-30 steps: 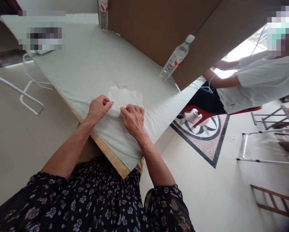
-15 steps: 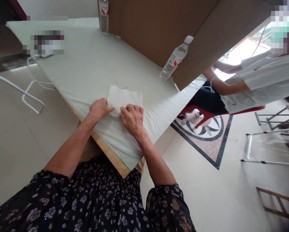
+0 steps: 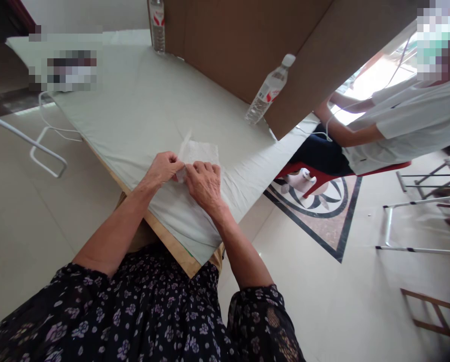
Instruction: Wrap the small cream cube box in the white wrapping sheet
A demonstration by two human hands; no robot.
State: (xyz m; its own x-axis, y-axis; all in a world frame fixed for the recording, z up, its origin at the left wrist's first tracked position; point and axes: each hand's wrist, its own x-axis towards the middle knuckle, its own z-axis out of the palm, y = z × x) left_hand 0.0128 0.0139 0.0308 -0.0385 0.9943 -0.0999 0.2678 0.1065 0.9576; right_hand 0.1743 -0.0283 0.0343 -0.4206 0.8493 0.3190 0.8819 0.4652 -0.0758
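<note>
A thin white sheet, apparently a paper tissue, lies on the cloth-covered table near its front corner. My left hand is closed, pinching the left side of the tissue between thumb and fingers. That side is lifted and folded over, with a narrow flap standing up. Resting on the tissue's near part is my right hand, its fingers bent and held together, the tips by the left hand's thumb. My right hand hides the tissue's lower right part.
A large brown cardboard panel stands across the table's far side. One water bottle leans by its near end, another bottle at its far end. A seated person in a white shirt is on the right. White cables hang at left.
My left hand has moved right, toward my right hand, folding the tissue's left side up and inward. My right hand stays nearly in place. The view has shifted slightly.
</note>
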